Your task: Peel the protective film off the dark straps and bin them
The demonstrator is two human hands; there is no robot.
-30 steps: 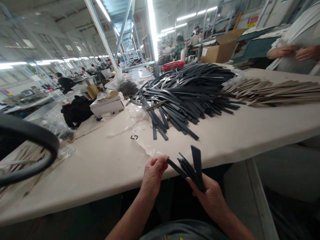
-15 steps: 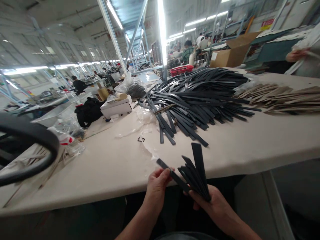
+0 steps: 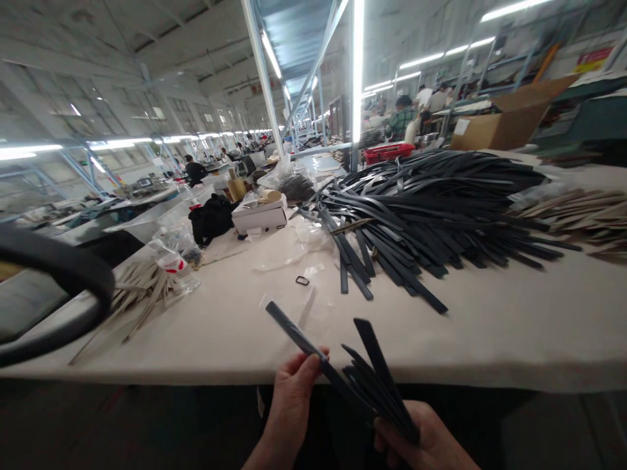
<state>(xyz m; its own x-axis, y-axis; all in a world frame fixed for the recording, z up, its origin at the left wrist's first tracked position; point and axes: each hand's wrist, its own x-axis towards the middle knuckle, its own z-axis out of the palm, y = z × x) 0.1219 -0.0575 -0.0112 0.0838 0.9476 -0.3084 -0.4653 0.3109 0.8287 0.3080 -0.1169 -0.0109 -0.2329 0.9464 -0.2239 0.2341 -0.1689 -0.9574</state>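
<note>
My left hand (image 3: 296, 385) pinches one flat black strap (image 3: 289, 328) between thumb and fingers. A length of it sticks out past the hand toward the table, with what looks like clear film around that end. Its other end runs to my right hand (image 3: 409, 424), which is closed around a fanned bundle of black straps (image 3: 375, 359). Both hands are in front of the table's near edge. Beyond them lies a large pile of black straps (image 3: 431, 209). On the table past my left hand is a small black rectangular ring (image 3: 302, 281).
The beige table (image 3: 230, 313) carries brown strips (image 3: 588, 212) at right and pale strips (image 3: 137, 284) at left. A plastic bottle (image 3: 179, 271), black cloth (image 3: 213, 219) and white box (image 3: 259, 215) stand at left. Behind the pile are a red basket (image 3: 388, 153) and cardboard box (image 3: 504, 127).
My view has turned left. The strap in my left hand now extends farther past the fingers, and clear film shows around its end. My right hand still holds the bundle.
</note>
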